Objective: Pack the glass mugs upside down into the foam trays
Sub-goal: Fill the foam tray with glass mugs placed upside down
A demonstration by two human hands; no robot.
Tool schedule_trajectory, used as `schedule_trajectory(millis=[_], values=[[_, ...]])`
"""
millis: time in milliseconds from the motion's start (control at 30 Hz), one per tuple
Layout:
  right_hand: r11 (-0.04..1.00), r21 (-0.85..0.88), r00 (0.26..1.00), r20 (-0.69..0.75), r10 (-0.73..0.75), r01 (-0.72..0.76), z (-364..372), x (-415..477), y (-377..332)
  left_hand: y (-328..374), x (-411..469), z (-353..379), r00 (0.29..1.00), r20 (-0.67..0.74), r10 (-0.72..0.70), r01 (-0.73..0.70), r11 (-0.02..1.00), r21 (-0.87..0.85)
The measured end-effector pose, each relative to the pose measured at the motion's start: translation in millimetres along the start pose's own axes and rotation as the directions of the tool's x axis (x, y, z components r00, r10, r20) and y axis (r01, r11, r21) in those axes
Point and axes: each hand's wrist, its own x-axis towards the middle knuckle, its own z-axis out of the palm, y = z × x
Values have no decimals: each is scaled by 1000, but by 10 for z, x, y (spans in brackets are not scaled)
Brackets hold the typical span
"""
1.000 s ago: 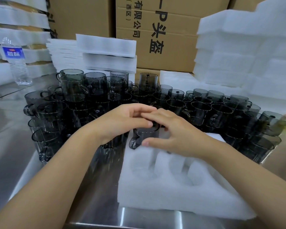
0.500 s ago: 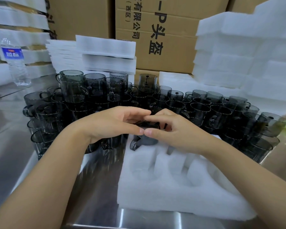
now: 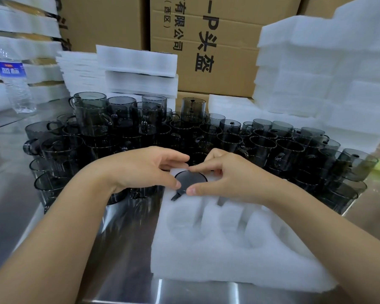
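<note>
Seating step: smoked glass mug (image 3: 190, 179) is set inverted in the far-left pocket of the foam tray (image 3: 228, 260), base pinched by left hand (image 3: 140, 170) and right hand (image 3: 230, 178). Even downward pressure is advised until the base lies flush.

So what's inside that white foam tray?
One dark mug sits upside down in the far-left pocket of the foam tray, its handle poking out. The near pockets look empty. The right hand covers the far-right pocket.
</note>
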Motion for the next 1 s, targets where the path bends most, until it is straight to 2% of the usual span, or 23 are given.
schedule_trajectory(millis=[200,267,333,400,433,500,567,800,1000], values=[[992,-122,1000,-16,-17,15,17,-41,-2,25,-13,15,1000,-15,21,-20,999,27],[992,-109,979,-187,-76,56,30,-46,-8,18,-10,14,999,-5,34,-34,999,8],[995,-91,876,-474,-88,51,-11,-20,21,6,-10,7,999,-8,32,-32,999,-4],[981,-178,768,-638,-58,-74,-82,11,71,-8,-13,0,1000,-9,27,-27,999,-20],[957,-239,758,-651,-32,-165,-106,21,110,-12,-15,-4,1000,-7,28,-28,999,-22],[889,-331,789,-612,52,-315,-119,29,193,-14,-18,-7,1000,-5,30,-30,999,-22],[851,-373,810,-578,99,-370,-112,29,235,-15,-20,-8,999,-9,30,-30,999,-24],[874,-385,809,-587,14,-295,-113,25,220,-5,-19,-5,999,-22,33,-33,999,-32],[956,-263,715,-693,-94,-128,-106,12,142,-1,-20,-16,997,-45,65,-65,998,-6]])
